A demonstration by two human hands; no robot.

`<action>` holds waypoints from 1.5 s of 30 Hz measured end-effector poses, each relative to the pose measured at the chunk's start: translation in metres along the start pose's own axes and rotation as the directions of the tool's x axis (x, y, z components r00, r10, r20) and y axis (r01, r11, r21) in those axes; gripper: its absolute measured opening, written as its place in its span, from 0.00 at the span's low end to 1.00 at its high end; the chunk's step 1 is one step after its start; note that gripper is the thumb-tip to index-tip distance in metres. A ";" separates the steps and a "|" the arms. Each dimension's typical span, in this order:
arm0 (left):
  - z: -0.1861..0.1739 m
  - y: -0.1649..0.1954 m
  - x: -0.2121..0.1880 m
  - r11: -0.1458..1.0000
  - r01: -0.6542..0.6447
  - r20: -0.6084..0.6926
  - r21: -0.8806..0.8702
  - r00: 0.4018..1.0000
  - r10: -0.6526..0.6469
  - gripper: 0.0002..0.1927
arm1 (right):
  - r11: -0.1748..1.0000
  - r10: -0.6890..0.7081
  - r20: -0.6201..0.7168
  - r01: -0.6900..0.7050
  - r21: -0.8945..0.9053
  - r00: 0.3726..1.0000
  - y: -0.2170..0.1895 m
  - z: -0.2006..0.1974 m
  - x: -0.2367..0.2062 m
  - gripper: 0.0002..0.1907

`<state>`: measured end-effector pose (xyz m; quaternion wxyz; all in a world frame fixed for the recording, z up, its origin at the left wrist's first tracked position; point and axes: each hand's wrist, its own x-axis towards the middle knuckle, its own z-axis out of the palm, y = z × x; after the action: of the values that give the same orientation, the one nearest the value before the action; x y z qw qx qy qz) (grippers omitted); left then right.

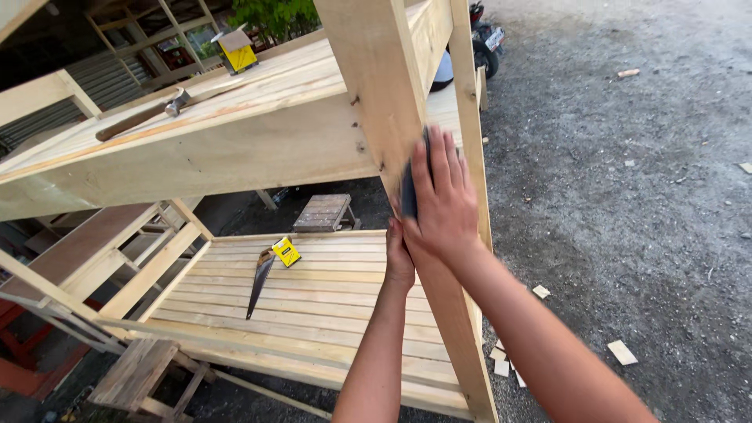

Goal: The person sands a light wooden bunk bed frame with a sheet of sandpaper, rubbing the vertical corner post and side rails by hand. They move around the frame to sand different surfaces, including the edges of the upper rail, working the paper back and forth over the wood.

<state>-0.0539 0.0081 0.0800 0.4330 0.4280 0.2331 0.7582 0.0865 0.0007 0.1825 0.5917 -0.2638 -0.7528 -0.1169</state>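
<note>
One package is seen on the upper wooden deck, near its far edge: a small yellow box (237, 55) with dark markings, standing tilted, with a pale flap or card lying across its top. A yellow label with black print (287, 251) is found on the handle end of the handsaw (261, 280) that lies on the lower slatted shelf; it is roughly square and turned at an angle. No signs or screens are shown.

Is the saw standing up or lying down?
Lying down. The saw rests flat on the lower slatted shelf, blade along the boards, yellow-and-black handle at the far end.
</note>
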 end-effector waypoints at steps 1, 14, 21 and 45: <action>-0.002 -0.001 0.001 1.000 -0.005 -0.003 -0.019 1.000 0.005 0.33 | 1.000 0.015 -0.013 -0.015 -0.005 1.000 -0.003 -0.003 -0.014 0.44; 0.012 -0.005 0.006 0.988 -0.155 0.106 -0.016 0.982 0.156 0.40 | 0.999 0.035 0.013 -0.035 -0.009 0.999 0.000 0.006 0.003 0.47; 0.001 -0.023 0.006 0.951 -0.198 -0.083 0.236 0.971 0.222 0.43 | 0.936 0.136 0.130 -0.170 0.308 0.982 -0.026 -0.022 -0.109 0.48; -0.001 -0.020 -0.007 0.939 -0.123 -0.201 0.322 0.960 0.195 0.47 | 0.563 0.355 0.426 -0.554 0.613 0.832 -0.009 -0.028 -0.074 0.44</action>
<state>-0.0444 0.0126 0.0621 0.2682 0.4170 0.3609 0.7899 0.1164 -0.0396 0.1206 0.5541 -0.2114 -0.7112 0.3775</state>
